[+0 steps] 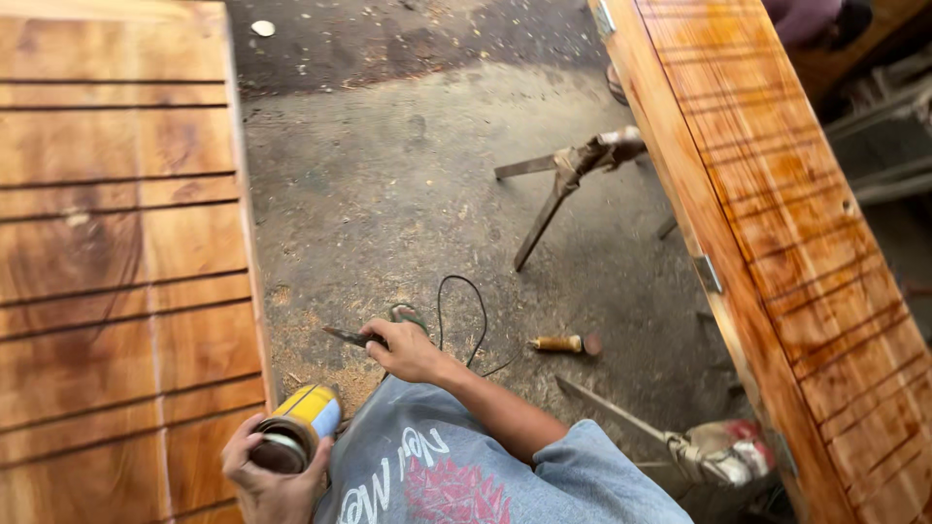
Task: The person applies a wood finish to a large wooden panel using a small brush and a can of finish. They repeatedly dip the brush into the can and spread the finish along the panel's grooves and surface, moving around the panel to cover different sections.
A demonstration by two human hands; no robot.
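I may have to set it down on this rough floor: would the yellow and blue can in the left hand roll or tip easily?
The can is a round cylinder, so on its side it would probably roll. Upright it looks squat, likely steady. The left hand wraps it alone, suggesting it is light.

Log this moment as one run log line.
left hand: holds yellow can | right hand: grips thin dark tool | flanked by wooden panels
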